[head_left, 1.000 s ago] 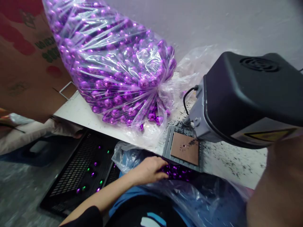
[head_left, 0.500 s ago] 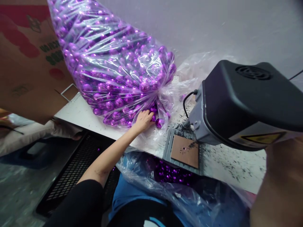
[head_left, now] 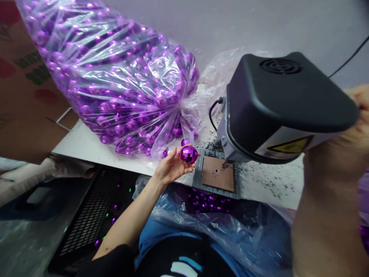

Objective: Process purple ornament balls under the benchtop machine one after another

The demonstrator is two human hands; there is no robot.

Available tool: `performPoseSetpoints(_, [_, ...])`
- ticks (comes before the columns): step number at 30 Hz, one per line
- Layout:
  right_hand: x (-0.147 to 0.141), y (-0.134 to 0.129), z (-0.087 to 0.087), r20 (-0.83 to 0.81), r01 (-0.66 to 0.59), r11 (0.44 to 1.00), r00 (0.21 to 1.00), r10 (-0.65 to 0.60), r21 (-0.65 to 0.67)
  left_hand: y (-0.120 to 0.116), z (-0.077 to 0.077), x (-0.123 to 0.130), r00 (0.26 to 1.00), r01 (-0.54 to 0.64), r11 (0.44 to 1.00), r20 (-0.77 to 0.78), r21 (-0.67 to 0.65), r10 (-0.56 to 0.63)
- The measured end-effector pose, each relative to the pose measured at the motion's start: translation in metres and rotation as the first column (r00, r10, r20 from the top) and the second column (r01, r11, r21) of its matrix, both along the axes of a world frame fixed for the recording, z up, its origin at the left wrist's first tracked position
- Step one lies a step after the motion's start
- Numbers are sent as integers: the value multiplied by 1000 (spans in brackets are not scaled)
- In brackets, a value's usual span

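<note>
left hand [head_left: 172, 166] palm up, fingers half curled around a faceted purple disco-ball ornament [head_left: 188, 154], the ornament held between a clear plastic bag of purple balls [head_left: 123, 92] and a square brown plate [head_left: 216, 180], right hand [head_left: 360, 115] beside the black machine head [head_left: 288, 96], its grip hidden from me

Site is a workshop: black machine [head_left: 276, 100] bearing warning triangle [head_left: 290, 145], debris-strewn bench [head_left: 266, 181], bulk bag of purple balls [head_left: 115, 84], carton [head_left: 31, 104], crate [head_left: 83, 231].

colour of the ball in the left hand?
Ball: shiny purple, with mirror-like facets. Best seen in the head view.
</note>
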State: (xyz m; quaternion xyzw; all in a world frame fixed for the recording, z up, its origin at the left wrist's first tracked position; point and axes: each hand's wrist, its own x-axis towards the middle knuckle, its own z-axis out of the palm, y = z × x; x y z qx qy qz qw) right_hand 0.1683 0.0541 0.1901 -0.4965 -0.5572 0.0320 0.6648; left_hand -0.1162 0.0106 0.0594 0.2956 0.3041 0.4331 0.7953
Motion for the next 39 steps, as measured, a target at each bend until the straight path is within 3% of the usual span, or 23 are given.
performPoseSetpoints(7, [-5, -7, 6, 140, 35, 999, 990, -36, 8, -7, -18, 23, 994, 23, 962, 105, -274, 6])
performPoseSetpoints(14, [-5, -6, 6, 124, 11, 1000, 992, -9, -15, -29, -26, 28, 982, 129, 944, 174, -303, -79])
performPoseSetpoints(20, [-7, -4, 8, 111, 4, 1000, 994, -7, 25, -27, -20, 27, 988, 152, 983, -18, -106, -155])
performPoseSetpoints(24, [-5, -4, 8, 131, 0, 1000, 991, -2, 13, -18, -23, 36, 942, 61, 984, -334, 168, -1])
performPoseSetpoints(27, [-4, -3, 7, 135, 8, 1000, 991, -10, 17, -11, -27, 48, 826, 76, 914, -538, 398, 166])
performPoseSetpoints(29, [-4, -3, 6, 132, -4, 1000, 991, 1, 22, -7, -31, 56, 752, 117, 866, -613, 486, 242])
performPoseSetpoints(34, [-7, -6, 8, 111, -8, 1000, 994, 10, -21, 2, -48, 70, 672, 204, 777, -662, 596, 331])
performPoseSetpoints(39, [-8, -7, 11, 126, -7, 1000, 992, 9, -18, 7, -60, 75, 596, 279, 642, -653, 714, 468])
